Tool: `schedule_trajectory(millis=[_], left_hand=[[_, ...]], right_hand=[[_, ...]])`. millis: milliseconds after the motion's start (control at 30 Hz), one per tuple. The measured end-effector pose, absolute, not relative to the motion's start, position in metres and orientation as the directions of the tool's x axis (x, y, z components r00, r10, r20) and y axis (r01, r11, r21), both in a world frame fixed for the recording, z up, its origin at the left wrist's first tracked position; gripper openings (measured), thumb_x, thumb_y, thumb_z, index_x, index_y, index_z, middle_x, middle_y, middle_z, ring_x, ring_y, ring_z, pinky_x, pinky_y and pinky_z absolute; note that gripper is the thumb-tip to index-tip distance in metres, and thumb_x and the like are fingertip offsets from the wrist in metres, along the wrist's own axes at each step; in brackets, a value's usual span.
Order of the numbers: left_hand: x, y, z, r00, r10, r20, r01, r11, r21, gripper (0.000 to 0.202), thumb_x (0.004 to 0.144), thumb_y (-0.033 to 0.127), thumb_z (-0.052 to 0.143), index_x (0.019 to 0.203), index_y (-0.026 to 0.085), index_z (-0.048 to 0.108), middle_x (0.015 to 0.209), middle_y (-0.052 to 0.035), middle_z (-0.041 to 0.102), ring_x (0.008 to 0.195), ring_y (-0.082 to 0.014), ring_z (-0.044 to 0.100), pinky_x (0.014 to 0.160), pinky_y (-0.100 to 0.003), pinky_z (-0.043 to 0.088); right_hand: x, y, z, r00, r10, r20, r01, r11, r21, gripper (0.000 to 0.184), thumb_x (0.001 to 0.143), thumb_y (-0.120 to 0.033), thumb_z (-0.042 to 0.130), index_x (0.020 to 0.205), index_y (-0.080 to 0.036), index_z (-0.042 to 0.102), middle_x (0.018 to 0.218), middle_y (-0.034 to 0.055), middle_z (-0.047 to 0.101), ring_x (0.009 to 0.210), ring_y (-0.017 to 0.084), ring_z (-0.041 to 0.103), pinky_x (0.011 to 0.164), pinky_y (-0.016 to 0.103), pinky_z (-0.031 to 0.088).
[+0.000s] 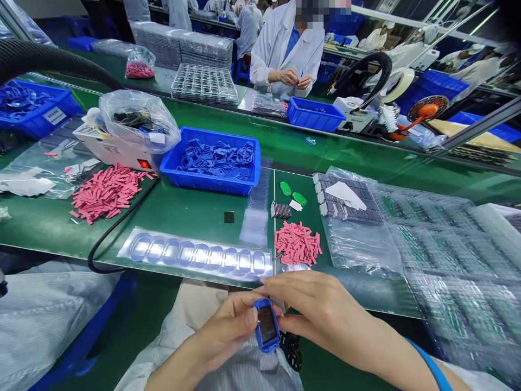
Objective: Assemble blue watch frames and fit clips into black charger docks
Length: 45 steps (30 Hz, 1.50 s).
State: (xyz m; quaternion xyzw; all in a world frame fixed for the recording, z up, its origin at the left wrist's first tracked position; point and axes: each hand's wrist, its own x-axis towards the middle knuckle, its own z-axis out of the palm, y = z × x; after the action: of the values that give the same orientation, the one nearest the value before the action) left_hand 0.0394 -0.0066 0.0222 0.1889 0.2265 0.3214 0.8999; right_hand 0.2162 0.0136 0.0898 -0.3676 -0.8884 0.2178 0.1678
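The green tabletop (pixel 195 215) spans the view, with layered clear trays (pixel 423 250) overhanging its right near corner. Well back from the near edge, left of centre, stands a blue bin (pixel 211 184) full of blue frames (pixel 220 158). A clear strip of oval films (pixel 196 257) lies along the near edge, below the bin. One heap of pink strips (pixel 106 191) sits toward the left edge, a smaller one near the middle of the near edge. Just off that edge are both hands: the left hand (pixel 223 330) has its thumb and fingers clamped on a blue housing (pixel 267 327), tilted and dark-windowed; the right hand (pixel 325 307) is against its right side, fingertips partly hidden, so I cannot tell whether they grip. A small black square (pixel 229 217) lies between bin and films.
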Motion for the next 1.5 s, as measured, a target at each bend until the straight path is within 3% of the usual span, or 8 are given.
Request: schedule_trajectory(millis=[333, 633, 867, 1000, 1167, 1267, 1400, 1500], left_hand=[[0.044, -0.021, 0.012, 0.678, 0.642, -0.357, -0.532, 0.764, 0.364, 0.032, 0.058, 0.043, 0.077, 0.079, 0.019, 0.073, 0.074, -0.0014, 0.062, 0.064, -0.0108, 0.052, 0.062, -0.022, 0.038], [0.047, -0.024, 0.008, 0.721, 0.606, -0.335, -0.482, 0.787, 0.386, 0.037, 0.054, 0.046, 0.079, 0.073, 0.014, 0.073, 0.072, -0.0032, 0.061, 0.067, -0.0119, 0.052, 0.063, -0.022, 0.037], [0.051, -0.034, -0.002, 0.668, 0.660, -0.345, -0.602, 0.751, 0.271, 0.030, 0.062, 0.043, 0.075, 0.076, 0.018, 0.072, 0.079, -0.0025, 0.063, 0.077, -0.0165, 0.058, 0.075, -0.029, 0.043], [0.055, -0.038, -0.013, 0.681, 0.637, -0.361, -0.590, 0.769, 0.245, 0.031, 0.061, 0.043, 0.075, 0.076, 0.015, 0.072, 0.082, -0.0041, 0.064, 0.082, -0.0195, 0.060, 0.081, -0.033, 0.043], [0.055, -0.034, -0.031, 0.656, 0.642, -0.396, -0.633, 0.754, 0.174, 0.030, 0.065, 0.041, 0.072, 0.075, 0.013, 0.072, 0.099, -0.0092, 0.068, 0.090, -0.0190, 0.059, 0.076, -0.026, 0.043], [0.053, -0.031, -0.034, 0.661, 0.644, -0.386, -0.661, 0.743, 0.108, 0.028, 0.070, 0.039, 0.070, 0.077, 0.012, 0.071, 0.118, -0.0130, 0.062, 0.092, -0.0170, 0.058, 0.076, -0.025, 0.043], [0.050, -0.026, -0.029, 0.673, 0.653, -0.348, -0.671, 0.736, 0.084, 0.030, 0.070, 0.040, 0.069, 0.081, 0.012, 0.071, 0.121, -0.0135, 0.061, 0.094, -0.0196, 0.060, 0.078, -0.027, 0.044], [0.046, -0.022, -0.024, 0.686, 0.662, -0.302, -0.670, 0.737, 0.089, 0.033, 0.070, 0.041, 0.069, 0.084, 0.012, 0.072, 0.123, -0.0132, 0.060, 0.101, -0.0234, 0.060, 0.088, -0.032, 0.041]], right_hand=[[0.223, -0.008, 0.072, -0.600, 0.797, 0.071, 0.613, 0.515, -0.599, 0.029, 0.081, -0.031, 0.061, 0.108, -0.020, 0.057, 0.102, 0.0040, 0.068, 0.093, 0.018, 0.064, 0.078, 0.030, 0.052], [0.227, -0.014, 0.066, -0.508, 0.857, 0.087, 0.582, 0.416, -0.699, 0.028, 0.077, -0.018, 0.065, 0.104, -0.023, 0.059, 0.092, -0.0011, 0.071, 0.076, 0.014, 0.067, 0.069, 0.023, 0.054], [0.222, -0.039, 0.038, -0.239, 0.816, 0.527, 0.663, 0.534, -0.525, 0.013, 0.074, -0.011, 0.064, 0.086, -0.016, 0.062, 0.104, 0.0122, 0.066, 0.091, 0.021, 0.062, 0.075, 0.033, 0.053], [0.220, -0.050, 0.032, -0.174, 0.809, 0.561, 0.705, 0.501, -0.503, 0.012, 0.074, -0.008, 0.062, 0.080, -0.019, 0.063, 0.094, 0.0075, 0.070, 0.082, 0.019, 0.062, 0.068, 0.032, 0.053], [0.237, -0.047, 0.029, -0.027, 0.841, 0.541, 0.668, 0.418, -0.616, 0.017, 0.073, -0.003, 0.061, 0.081, -0.019, 0.062, 0.082, 0.0049, 0.070, 0.080, 0.018, 0.064, 0.065, 0.030, 0.054], [0.253, -0.040, 0.009, -0.009, 0.778, 0.629, 0.803, 0.381, -0.459, 0.022, 0.071, -0.001, 0.065, 0.084, -0.018, 0.063, 0.083, 0.0047, 0.071, 0.085, 0.020, 0.066, 0.070, 0.032, 0.053], [0.265, -0.039, -0.024, -0.331, 0.748, 0.575, 0.877, 0.468, -0.105, 0.026, 0.076, -0.009, 0.065, 0.101, -0.017, 0.063, 0.099, 0.0050, 0.070, 0.100, 0.022, 0.063, 0.092, 0.036, 0.046], [0.266, -0.048, -0.032, -0.334, 0.799, 0.499, 0.896, 0.434, -0.095, 0.037, 0.079, -0.015, 0.063, 0.116, -0.020, 0.058, 0.109, 0.0047, 0.067, 0.112, 0.025, 0.055, 0.103, 0.043, 0.035]])
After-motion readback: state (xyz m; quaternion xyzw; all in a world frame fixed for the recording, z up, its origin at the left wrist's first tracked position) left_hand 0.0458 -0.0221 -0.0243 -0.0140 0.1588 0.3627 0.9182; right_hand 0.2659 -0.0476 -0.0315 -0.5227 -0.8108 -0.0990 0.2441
